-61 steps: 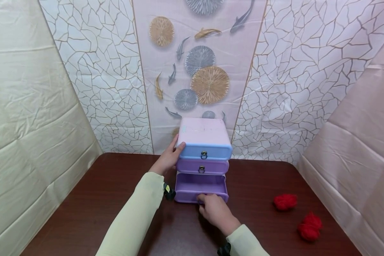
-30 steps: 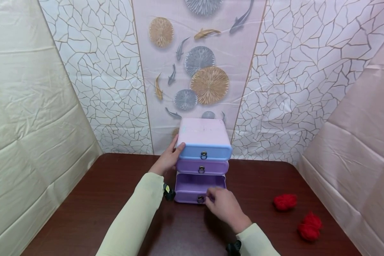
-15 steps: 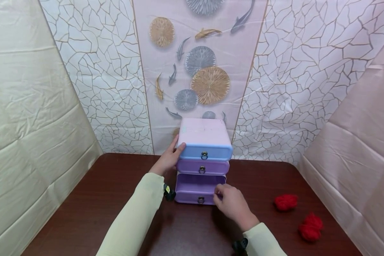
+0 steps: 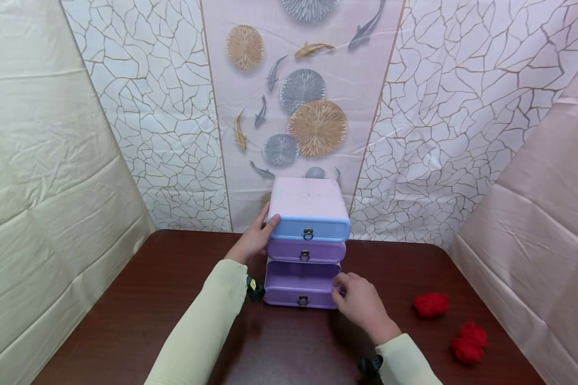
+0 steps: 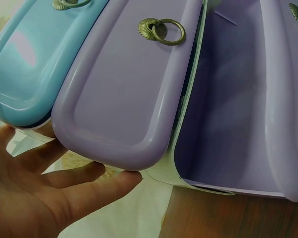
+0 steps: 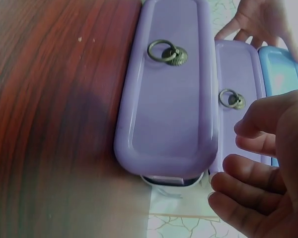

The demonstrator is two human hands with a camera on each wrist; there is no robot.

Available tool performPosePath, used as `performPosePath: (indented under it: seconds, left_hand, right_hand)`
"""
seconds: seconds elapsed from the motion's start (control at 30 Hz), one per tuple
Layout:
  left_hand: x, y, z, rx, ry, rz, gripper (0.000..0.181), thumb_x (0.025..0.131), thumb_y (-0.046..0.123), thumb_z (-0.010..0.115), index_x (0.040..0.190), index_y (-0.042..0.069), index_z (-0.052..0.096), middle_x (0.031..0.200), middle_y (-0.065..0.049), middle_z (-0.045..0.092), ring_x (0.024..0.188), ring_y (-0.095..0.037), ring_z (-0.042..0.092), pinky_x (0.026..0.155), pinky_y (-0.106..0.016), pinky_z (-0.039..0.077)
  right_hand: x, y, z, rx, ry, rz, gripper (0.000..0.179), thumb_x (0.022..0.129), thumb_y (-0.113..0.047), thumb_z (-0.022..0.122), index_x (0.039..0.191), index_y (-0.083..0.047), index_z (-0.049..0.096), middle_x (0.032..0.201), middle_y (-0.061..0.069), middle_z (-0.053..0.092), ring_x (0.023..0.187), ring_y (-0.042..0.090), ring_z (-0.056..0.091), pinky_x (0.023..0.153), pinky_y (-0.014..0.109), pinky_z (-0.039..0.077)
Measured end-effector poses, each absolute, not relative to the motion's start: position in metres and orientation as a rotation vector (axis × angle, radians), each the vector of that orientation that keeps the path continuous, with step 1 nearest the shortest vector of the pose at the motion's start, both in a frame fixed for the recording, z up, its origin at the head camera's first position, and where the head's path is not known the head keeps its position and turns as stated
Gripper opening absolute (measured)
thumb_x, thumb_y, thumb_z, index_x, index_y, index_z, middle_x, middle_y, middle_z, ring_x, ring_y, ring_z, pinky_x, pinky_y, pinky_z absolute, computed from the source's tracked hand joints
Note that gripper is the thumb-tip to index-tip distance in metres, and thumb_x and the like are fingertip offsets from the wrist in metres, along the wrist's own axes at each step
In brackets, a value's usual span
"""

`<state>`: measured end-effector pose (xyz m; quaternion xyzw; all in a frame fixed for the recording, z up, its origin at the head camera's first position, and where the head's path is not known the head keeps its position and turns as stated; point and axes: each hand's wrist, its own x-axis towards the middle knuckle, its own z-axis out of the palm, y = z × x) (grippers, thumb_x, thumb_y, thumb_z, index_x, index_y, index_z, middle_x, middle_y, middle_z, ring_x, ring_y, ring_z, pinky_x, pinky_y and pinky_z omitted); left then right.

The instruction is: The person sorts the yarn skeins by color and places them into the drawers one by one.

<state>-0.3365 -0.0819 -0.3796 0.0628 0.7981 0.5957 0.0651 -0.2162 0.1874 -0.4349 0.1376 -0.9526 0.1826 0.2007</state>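
Note:
A small three-drawer chest with a pink top [image 4: 308, 198] stands on the table. Its blue top drawer [image 4: 289, 229] and purple middle drawer [image 4: 284, 250] are pushed in, while the purple bottom drawer [image 4: 281, 297] is pulled out, with nothing visible inside. My left hand [image 4: 253, 235] rests against the chest's left side, thumb near the top drawer's front corner; the left wrist view shows its fingers [image 5: 84, 196] extended along that side. Near the bottom drawer's right front corner is my right hand [image 4: 363, 302], fingers loosely bent around nothing; whether it touches the drawer I cannot tell.
Two red fuzzy bundles, one farther back [image 4: 431, 305] and one nearer [image 4: 469, 342], lie on the right of the dark brown table [image 4: 173, 321]. A patterned cloth backdrop [image 4: 173, 133] hangs behind the table, with plain cloth at both sides.
My right hand has let go of the bottom drawer's ring pull and moved right to the drawer's corner. The left hand and the drawers have stayed in place.

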Motion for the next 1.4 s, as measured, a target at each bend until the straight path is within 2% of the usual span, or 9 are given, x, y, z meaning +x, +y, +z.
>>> performPosePath:
  seconds: [0.27,0.47,0.97,1.27,1.4]
  left_hand:
    - [-0.339,-0.083,-0.381,0.199,2.402,1.799,0.086,0.080,0.081,0.045,0.151,0.052,0.007,0.156,-0.013,0.032,0.122,-0.043,0.052,0.065,-0.043,0.057]
    - [-0.338,-0.083,-0.382,0.185,2.412,1.785,0.085,0.079,0.082,0.044,0.150,0.054,0.008,0.157,-0.013,0.030,0.124,-0.043,0.050,0.069,-0.044,0.057]
    - [-0.339,-0.083,-0.383,0.177,2.398,1.801,0.076,0.078,0.082,0.046,0.143,0.065,0.008,0.157,-0.012,0.029,0.124,-0.044,0.051,0.069,-0.045,0.057]
    - [-0.339,-0.083,-0.383,0.196,2.393,1.805,0.085,0.080,0.081,0.045,0.151,0.053,0.007,0.159,-0.014,0.024,0.125,-0.045,0.049,0.077,-0.054,0.056]
    - [-0.339,-0.083,-0.383,0.196,2.394,1.809,0.081,0.082,0.079,0.045,0.149,0.055,0.008,0.158,-0.014,0.027,0.123,-0.044,0.051,0.076,-0.053,0.056]
  right_hand:
    - [-0.218,0.203,-0.435,0.356,-2.635,0.493,0.007,0.082,-0.014,0.070,0.082,-0.017,0.063,0.069,-0.005,0.049,0.058,0.011,0.044,0.054,0.027,0.039]
    - [-0.219,0.212,-0.434,0.324,-2.637,0.470,0.006,0.081,-0.016,0.070,0.084,-0.017,0.064,0.071,-0.005,0.051,0.061,0.012,0.046,0.056,0.029,0.042]
    - [-0.225,0.232,-0.433,0.269,-2.699,0.443,0.015,0.083,-0.016,0.070,0.096,-0.013,0.067,0.088,0.005,0.060,0.071,0.020,0.057,0.066,0.042,0.053]
    - [-0.226,0.249,-0.436,0.259,-2.716,0.405,0.022,0.082,-0.018,0.072,0.102,-0.012,0.066,0.096,0.010,0.061,0.080,0.025,0.059,0.073,0.047,0.055]
    - [-0.227,0.256,-0.436,0.252,-2.722,0.394,0.025,0.082,-0.018,0.073,0.104,-0.010,0.065,0.100,0.013,0.061,0.086,0.028,0.060,0.078,0.050,0.055]
